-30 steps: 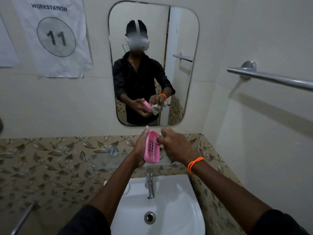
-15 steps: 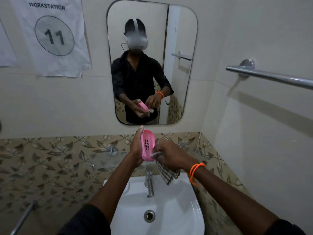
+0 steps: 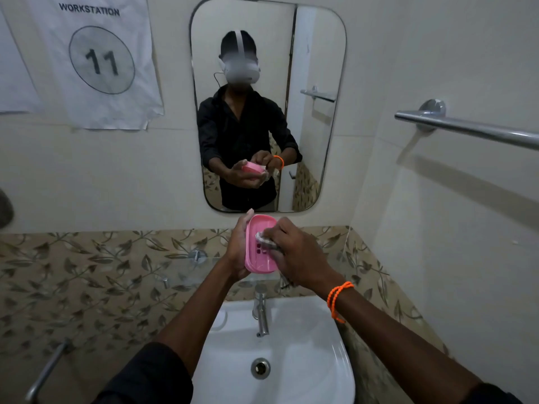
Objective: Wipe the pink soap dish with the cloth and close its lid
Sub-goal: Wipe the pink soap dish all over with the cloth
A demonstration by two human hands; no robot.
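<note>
Wiping is the step in hand. At the upper left of the frame hangs a workstation sign [image 3: 96, 58] marked 11; it plays no part. Moving to centre frame, the left hand [image 3: 237, 250] holds the pink soap dish [image 3: 260, 243] up over the white washbasin [image 3: 306, 360], fingers curled round its left edge and back, with the open face tilted toward the camera. The slotted drain holes in the dish floor are visible. Just right of that, the right hand [image 3: 297, 255] pinches a small bunched cloth [image 3: 264, 239] between curled fingers and presses it against the inside of the dish, near the middle. An orange thread bracelet [image 3: 338, 298] sits on that wrist. The chrome tap [image 3: 260, 313] stands directly beneath both hands. The mirror [image 3: 318, 112] above repeats the same hold from the front. At the right of the frame a towel rail [image 3: 466, 128] is fixed to the wall.

No lid can be made out in this view; whether it is hinged behind the dish or lies elsewhere cannot be told. In my judgement the closing step is not yet begun. The next move calls for running the cloth across the remaining inner surface and rim while the left hand holds the dish steady, then locating the lid.
</note>
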